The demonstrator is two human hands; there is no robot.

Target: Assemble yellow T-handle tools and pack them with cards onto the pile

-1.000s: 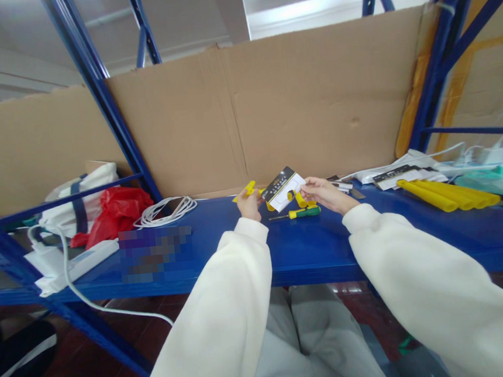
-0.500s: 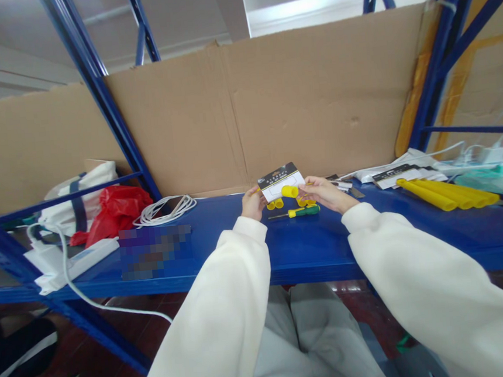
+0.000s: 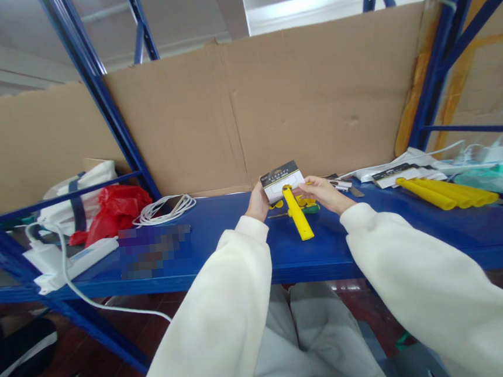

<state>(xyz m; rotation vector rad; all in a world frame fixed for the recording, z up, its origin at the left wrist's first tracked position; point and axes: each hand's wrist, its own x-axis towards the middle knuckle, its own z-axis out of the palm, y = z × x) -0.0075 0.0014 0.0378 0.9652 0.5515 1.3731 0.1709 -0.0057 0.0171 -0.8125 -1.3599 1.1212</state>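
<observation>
My left hand grips the left side of a black-and-white card, held up above the blue shelf. My right hand is closed at the card's lower right, its fingertips pinched near the top of a yellow tube. This tube slants down toward me in front of the card. Behind it on the shelf lies a screwdriver with a green handle, partly hidden, beside more yellow pieces.
Several yellow tubes and packaged cards lie at the right. White coiled cable, a red bag and a power strip sit left. Cardboard stands behind the blue shelf.
The yellow tube has swung from pointing end-on to slanting down in front of the card, covering part of the screwdriver. My left hand has shifted slightly right and its back shows more.
</observation>
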